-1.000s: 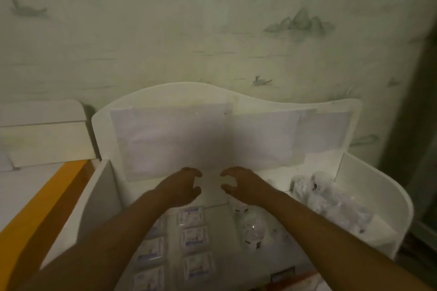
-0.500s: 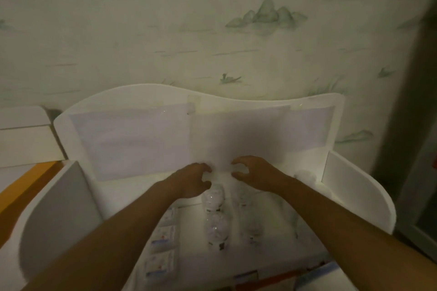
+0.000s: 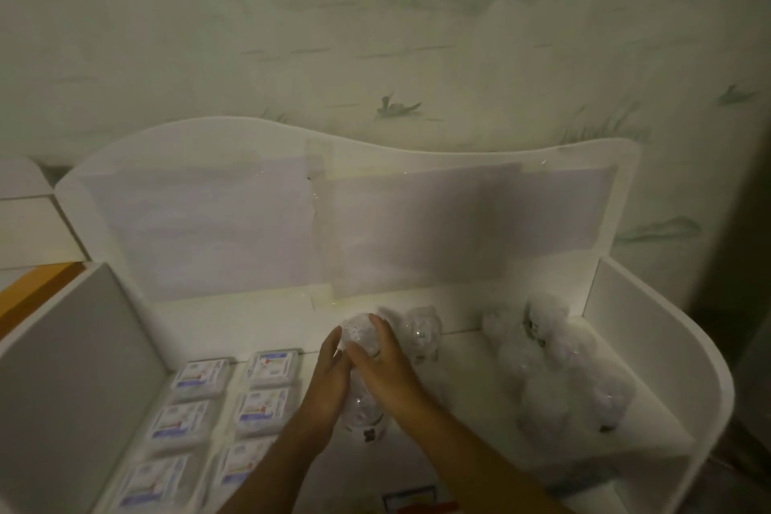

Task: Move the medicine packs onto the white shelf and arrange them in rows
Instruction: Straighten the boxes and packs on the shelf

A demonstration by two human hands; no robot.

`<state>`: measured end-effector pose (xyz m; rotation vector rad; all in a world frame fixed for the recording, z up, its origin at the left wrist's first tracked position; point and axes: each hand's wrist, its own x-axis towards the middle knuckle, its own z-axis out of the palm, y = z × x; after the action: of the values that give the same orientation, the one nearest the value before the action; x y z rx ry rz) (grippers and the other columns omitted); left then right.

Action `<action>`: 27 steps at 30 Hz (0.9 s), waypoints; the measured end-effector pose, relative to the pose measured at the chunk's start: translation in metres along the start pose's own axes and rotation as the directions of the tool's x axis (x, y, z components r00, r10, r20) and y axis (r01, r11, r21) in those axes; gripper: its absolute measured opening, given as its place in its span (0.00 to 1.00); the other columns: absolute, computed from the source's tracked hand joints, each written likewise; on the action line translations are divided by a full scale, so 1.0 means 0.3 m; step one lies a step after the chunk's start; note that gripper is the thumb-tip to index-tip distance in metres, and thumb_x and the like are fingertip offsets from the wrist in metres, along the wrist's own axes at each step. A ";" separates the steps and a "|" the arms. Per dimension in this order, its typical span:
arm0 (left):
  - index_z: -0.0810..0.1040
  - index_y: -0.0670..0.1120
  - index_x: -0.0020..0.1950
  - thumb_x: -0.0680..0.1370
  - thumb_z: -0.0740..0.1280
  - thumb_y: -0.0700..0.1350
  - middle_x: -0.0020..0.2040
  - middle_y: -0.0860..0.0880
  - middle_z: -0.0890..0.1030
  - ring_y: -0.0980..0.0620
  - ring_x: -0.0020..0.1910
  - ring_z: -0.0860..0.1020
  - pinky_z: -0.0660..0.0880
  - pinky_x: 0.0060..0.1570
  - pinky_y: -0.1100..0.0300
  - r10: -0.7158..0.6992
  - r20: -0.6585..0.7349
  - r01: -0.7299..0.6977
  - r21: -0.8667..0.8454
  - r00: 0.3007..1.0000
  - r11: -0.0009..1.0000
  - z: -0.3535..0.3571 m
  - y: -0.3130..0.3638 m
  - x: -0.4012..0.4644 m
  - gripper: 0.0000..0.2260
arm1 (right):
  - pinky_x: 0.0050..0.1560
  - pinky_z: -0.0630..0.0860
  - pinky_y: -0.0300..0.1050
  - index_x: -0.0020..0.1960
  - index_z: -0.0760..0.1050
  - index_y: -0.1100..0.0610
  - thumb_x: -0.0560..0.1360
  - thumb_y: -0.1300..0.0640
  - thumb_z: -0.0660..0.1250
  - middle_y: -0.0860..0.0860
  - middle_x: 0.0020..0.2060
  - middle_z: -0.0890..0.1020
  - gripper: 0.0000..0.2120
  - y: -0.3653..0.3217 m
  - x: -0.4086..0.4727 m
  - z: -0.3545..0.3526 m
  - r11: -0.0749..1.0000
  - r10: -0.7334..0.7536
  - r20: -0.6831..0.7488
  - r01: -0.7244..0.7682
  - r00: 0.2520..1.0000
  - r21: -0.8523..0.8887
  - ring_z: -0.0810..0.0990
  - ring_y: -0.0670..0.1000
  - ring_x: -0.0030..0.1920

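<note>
The white shelf (image 3: 459, 163) has a wavy back panel and two side walls. Flat medicine packs (image 3: 273, 367) with blue print lie in two columns on its left part. A column of clear-wrapped round packs (image 3: 359, 332) runs down the middle. My left hand (image 3: 327, 384) presses on its left side and my right hand (image 3: 386, 367) on its right side, fingers cupped around the wrapped packs. Another wrapped pack (image 3: 421, 332) lies just right of my hands. Several more wrapped packs (image 3: 555, 367) sit bunched by the right wall.
A white side panel (image 3: 71, 371) rises at the left, with an orange surface (image 3: 29, 296) beyond it. Patterned wallpaper (image 3: 375, 33) stands behind the shelf. A red-edged item (image 3: 411, 501) shows at the shelf's front edge.
Both hands dropped from near the back panel and came together onto the wrapped packs in the middle. The camera moved closer and tilted down.
</note>
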<state>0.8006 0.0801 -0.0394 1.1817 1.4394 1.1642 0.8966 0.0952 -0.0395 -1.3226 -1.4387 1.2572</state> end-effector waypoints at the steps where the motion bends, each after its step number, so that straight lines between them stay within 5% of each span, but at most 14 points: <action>1: 0.58 0.52 0.75 0.83 0.56 0.45 0.69 0.52 0.68 0.55 0.60 0.69 0.70 0.54 0.62 -0.008 -0.001 0.008 -0.039 1.000 0.999 0.012 -0.017 0.004 0.21 | 0.70 0.68 0.49 0.77 0.55 0.47 0.78 0.46 0.63 0.49 0.72 0.66 0.31 0.023 0.008 0.014 0.999 -0.003 -0.022 0.004 1.000 0.039 0.67 0.51 0.71; 4: 0.56 0.54 0.76 0.82 0.58 0.42 0.66 0.52 0.69 0.55 0.56 0.72 0.72 0.44 0.67 -0.019 0.018 0.021 -0.106 1.000 0.994 0.020 -0.042 0.017 0.23 | 0.69 0.67 0.56 0.73 0.50 0.31 0.67 0.25 0.61 0.45 0.73 0.61 0.39 0.145 0.099 0.070 0.989 0.082 -0.056 -0.074 0.995 0.128 0.67 0.51 0.71; 6: 0.57 0.53 0.76 0.81 0.59 0.41 0.63 0.56 0.68 0.61 0.53 0.72 0.71 0.40 0.71 -0.007 0.022 0.009 -0.126 1.000 0.992 0.014 -0.048 0.023 0.24 | 0.69 0.67 0.58 0.73 0.47 0.31 0.61 0.20 0.55 0.47 0.74 0.58 0.44 0.157 0.118 0.078 0.978 0.132 -0.049 -0.122 0.990 0.169 0.66 0.54 0.72; 9: 0.60 0.53 0.74 0.81 0.59 0.41 0.61 0.57 0.69 0.68 0.47 0.72 0.72 0.37 0.71 -0.018 0.000 0.018 -0.185 1.000 0.983 0.000 -0.061 0.026 0.22 | 0.68 0.69 0.53 0.77 0.48 0.40 0.78 0.37 0.57 0.51 0.76 0.58 0.32 0.061 0.039 0.055 0.984 0.131 -0.060 -0.122 0.990 0.132 0.65 0.56 0.72; 13: 0.63 0.50 0.74 0.82 0.56 0.41 0.66 0.54 0.70 0.68 0.50 0.74 0.72 0.39 0.77 -0.012 -0.005 0.011 -0.215 1.000 0.976 -0.024 -0.091 0.042 0.20 | 0.62 0.70 0.36 0.77 0.52 0.43 0.81 0.45 0.58 0.49 0.75 0.61 0.27 0.105 0.064 0.060 0.988 0.070 -0.100 -0.055 0.993 0.141 0.67 0.50 0.70; 16: 0.73 0.53 0.65 0.81 0.56 0.39 0.62 0.49 0.79 0.56 0.54 0.81 0.79 0.51 0.60 0.003 0.046 0.008 -0.230 0.999 0.973 -0.020 -0.101 0.040 0.16 | 0.65 0.72 0.53 0.76 0.56 0.43 0.81 0.48 0.58 0.51 0.72 0.66 0.25 0.113 0.086 0.075 0.967 0.102 -0.166 -0.058 0.981 0.248 0.70 0.54 0.68; 18: 0.73 0.52 0.65 0.80 0.57 0.40 0.61 0.47 0.80 0.48 0.57 0.80 0.78 0.57 0.48 0.012 0.072 0.006 -0.246 0.997 0.969 -0.019 -0.096 0.027 0.16 | 0.63 0.73 0.55 0.76 0.58 0.45 0.81 0.50 0.59 0.52 0.70 0.68 0.24 0.122 0.096 0.086 0.950 0.131 -0.177 -0.072 0.975 0.304 0.73 0.56 0.66; 21: 0.73 0.50 0.66 0.73 0.61 0.46 0.59 0.47 0.81 0.47 0.56 0.81 0.79 0.53 0.51 0.016 0.071 0.004 -0.272 0.997 0.962 -0.033 -0.088 0.010 0.20 | 0.63 0.73 0.55 0.74 0.60 0.43 0.79 0.48 0.60 0.53 0.70 0.71 0.24 0.128 0.085 0.097 0.932 0.165 -0.125 -0.113 0.978 0.344 0.75 0.53 0.64; 24: 0.73 0.49 0.66 0.70 0.61 0.45 0.59 0.45 0.81 0.46 0.56 0.81 0.79 0.55 0.49 0.009 0.049 0.004 -0.275 0.999 0.961 -0.053 -0.102 0.015 0.24 | 0.59 0.67 0.44 0.75 0.58 0.48 0.82 0.53 0.57 0.46 0.63 0.70 0.21 0.101 0.034 0.084 0.947 0.105 -0.026 -0.092 0.994 0.307 0.71 0.46 0.63; 27: 0.72 0.50 0.67 0.70 0.62 0.46 0.60 0.44 0.80 0.45 0.56 0.81 0.79 0.53 0.48 -0.019 0.035 0.028 -0.266 0.999 0.963 -0.064 -0.116 0.026 0.24 | 0.62 0.68 0.44 0.76 0.58 0.49 0.83 0.55 0.56 0.47 0.65 0.70 0.22 0.123 0.039 0.093 0.954 0.093 -0.058 -0.072 0.994 0.290 0.70 0.52 0.68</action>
<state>0.7761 0.0822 -0.0718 0.9879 1.2241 1.2721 0.8751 0.1013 -0.0819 -1.2256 -1.1116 1.4003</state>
